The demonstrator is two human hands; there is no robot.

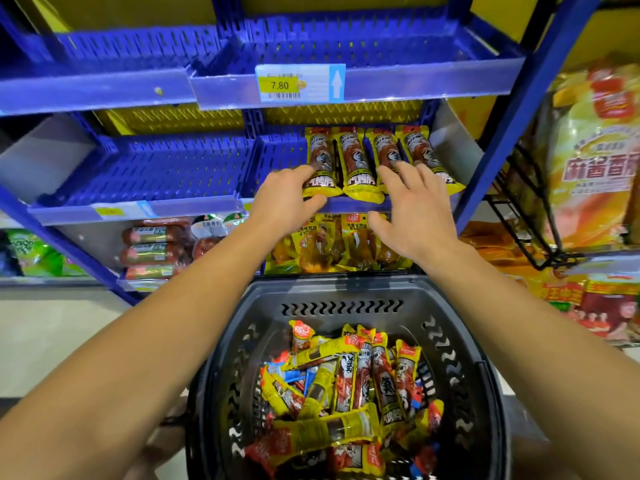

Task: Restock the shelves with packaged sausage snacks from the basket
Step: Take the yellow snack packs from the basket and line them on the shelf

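Note:
Several yellow-and-red sausage snack packs (358, 161) lie side by side on the right half of the blue middle shelf (173, 168). My left hand (287, 199) rests with straight fingers on the leftmost pack, thumb under the shelf's front edge. My right hand (415, 206) lies spread and flat over the packs on the right. Below my arms a dark plastic basket (450, 313) holds a heap of more sausage packs (349, 386), lying in all directions.
The blue top shelf (346, 46) carries a 7.80 price tag (280, 85). The lowest shelf holds red sausages (152, 251) and yellow chicken-leg packs (332, 244). A wire rack with large yellow bags (595, 150) stands at the right.

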